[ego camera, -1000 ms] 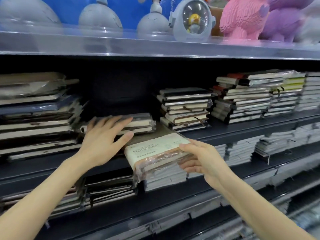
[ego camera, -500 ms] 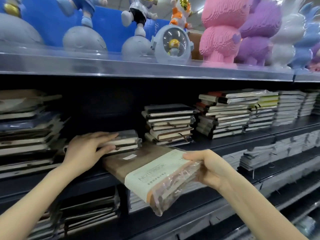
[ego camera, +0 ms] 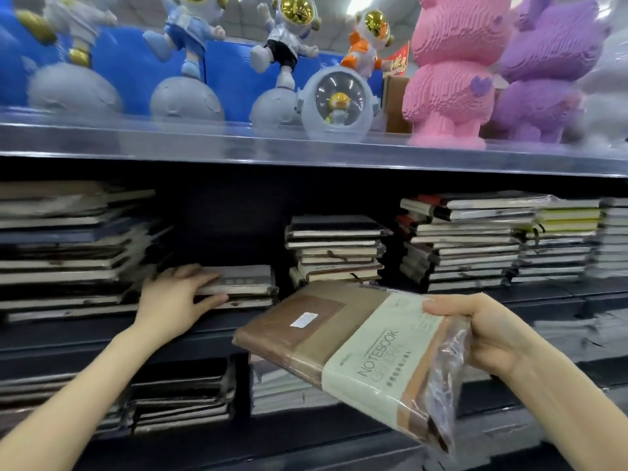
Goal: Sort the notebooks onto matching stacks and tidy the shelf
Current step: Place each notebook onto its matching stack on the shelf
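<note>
Sorting looks about midway (stacks on the shelf [ego camera: 509, 295] lie ragged): the right hand [ego camera: 482, 331] curls its fingers round the wrapped notebooks [ego camera: 356, 351], held off the shelf and not yet stacked, while the left hand [ego camera: 173, 300] clasps the short stack [ego camera: 244, 283] between fingers and thumb.

Tilted wrapped brown notebook bundle [ego camera: 343, 348]

Gap above low stack [ego camera: 248, 282], between taller stacks [ego camera: 71, 253]
</note>
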`<state>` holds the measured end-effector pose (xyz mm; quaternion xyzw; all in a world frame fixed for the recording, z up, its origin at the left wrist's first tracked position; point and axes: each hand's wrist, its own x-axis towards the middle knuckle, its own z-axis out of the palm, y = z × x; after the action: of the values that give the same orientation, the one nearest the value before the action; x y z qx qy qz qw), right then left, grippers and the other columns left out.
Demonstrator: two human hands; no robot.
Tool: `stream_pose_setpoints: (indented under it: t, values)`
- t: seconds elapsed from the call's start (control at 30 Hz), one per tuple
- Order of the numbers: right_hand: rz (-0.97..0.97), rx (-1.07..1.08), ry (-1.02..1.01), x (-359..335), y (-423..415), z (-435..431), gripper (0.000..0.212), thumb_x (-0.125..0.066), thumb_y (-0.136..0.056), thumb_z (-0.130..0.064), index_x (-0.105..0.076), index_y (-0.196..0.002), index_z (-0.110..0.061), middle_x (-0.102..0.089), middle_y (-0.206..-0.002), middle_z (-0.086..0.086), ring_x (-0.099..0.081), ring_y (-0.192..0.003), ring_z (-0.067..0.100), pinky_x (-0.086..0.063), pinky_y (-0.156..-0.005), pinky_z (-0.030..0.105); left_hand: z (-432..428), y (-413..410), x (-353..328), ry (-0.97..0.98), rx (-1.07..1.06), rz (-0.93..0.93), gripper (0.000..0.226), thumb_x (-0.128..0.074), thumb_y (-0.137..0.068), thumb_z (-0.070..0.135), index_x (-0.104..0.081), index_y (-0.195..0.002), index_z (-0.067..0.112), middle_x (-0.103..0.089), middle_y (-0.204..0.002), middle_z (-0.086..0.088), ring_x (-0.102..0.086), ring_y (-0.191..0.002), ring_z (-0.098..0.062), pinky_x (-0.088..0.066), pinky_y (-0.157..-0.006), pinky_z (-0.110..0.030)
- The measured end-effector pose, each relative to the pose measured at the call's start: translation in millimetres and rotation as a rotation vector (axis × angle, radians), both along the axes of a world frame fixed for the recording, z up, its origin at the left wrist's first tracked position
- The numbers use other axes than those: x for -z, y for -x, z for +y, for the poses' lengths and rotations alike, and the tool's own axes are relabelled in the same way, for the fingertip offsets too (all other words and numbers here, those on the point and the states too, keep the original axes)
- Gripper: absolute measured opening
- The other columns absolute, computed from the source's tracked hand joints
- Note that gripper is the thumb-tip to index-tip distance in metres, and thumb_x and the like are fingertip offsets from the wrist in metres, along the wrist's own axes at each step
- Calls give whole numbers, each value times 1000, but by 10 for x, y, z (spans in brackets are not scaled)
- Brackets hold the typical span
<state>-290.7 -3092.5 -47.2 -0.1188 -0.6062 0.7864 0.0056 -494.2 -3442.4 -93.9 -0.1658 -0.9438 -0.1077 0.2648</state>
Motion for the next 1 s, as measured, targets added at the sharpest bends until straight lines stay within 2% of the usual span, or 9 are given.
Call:
stream_pose_setpoints:
  t: [0.07,0.2,0.27,0.37,0.5,0.6,0.77,0.87,1.0]
  values:
    - [21,-32,35,62,72,24,104,-93,-12,-9,-64,-111,8,-68,-109,27,-67,-97,39,-57,-77,48,-97,-73,51,13,-111,9,59,-62,-74,67,-67,-120,29,-62,-125,-13,-59,-107,-39,-48,-83,-46]
    - [38,-91,85,63,182,5,105,-93,-11,-6,-64,-110,9,-67,-110,27,-67,-98,41,-54,-78,53,-204,-164,13,-129,-109,-71,54,-71,-78,48,-62,-126,26,-63,-121,-18,-59,-107,-38,-47,-82,-39]
    - [25,-119,98,45,209,-20,95,-93,-23,-4,-62,-111,10,-67,-109,28,-67,-98,41,-55,-76,54,-167,-192,-20,-153,-78,-39,48,-77,-76,38,-67,-120,21,-67,-114,-17,-62,-104,-36,-47,-80,-38]
    - [12,-149,132,-7,182,-67,54,-74,-61,-1,-62,-111,11,-67,-108,28,-68,-95,40,-56,-72,52,-128,-199,-49,-141,-81,-5,46,-77,-75,40,-69,-117,22,-69,-115,-10,-64,-104,-32,-47,-79,-35]
    - [73,-224,165,-64,135,-76,71,-91,-31,-3,-72,-98,7,-68,-108,27,-69,-92,39,-59,-64,47,-155,-228,-116,-173,-98,-70,52,-68,-82,45,-59,-129,25,-65,-123,-4,-60,-112,-28,-45,-85,-35]
    - [142,-186,194,-193,135,-173,38,-66,-68,-8,-69,-103,8,-70,-105,24,-72,-84,34,-60,-62,42,-57,-356,-239,-418,-39,-34,39,-57,-92,29,-58,-128,15,-65,-122,-11,-57,-114,-31,-40,-81,-34]
    - [353,-51,198,-326,331,-255,36,-57,-76,-12,-65,-107,5,-68,-110,23,-67,-97,35,-57,-81,41,274,-593,-394,-678,74,176,36,-47,-97,33,-59,-123,12,-65,-118,-5,-58,-108,-19,-36,-83,-25]
    - [401,102,150,-427,543,-246,23,-53,-90,-8,-65,-106,2,-70,-101,17,-68,-89,29,-58,-74,39,543,-753,-514,-735,223,199,39,-45,-96,38,-57,-127,16,-61,-121,5,-55,-110,-9,-36,-87,-20]
    - [437,311,-4,-598,861,-282,11,-56,-93,-8,-63,-99,-2,-66,-82,8,-65,-70,20,-59,-61,34,884,-815,-658,-616,419,115,58,-44,-90,58,-49,-136,24,-48,-131,17,-41,-122,3,-30,-98,-14]
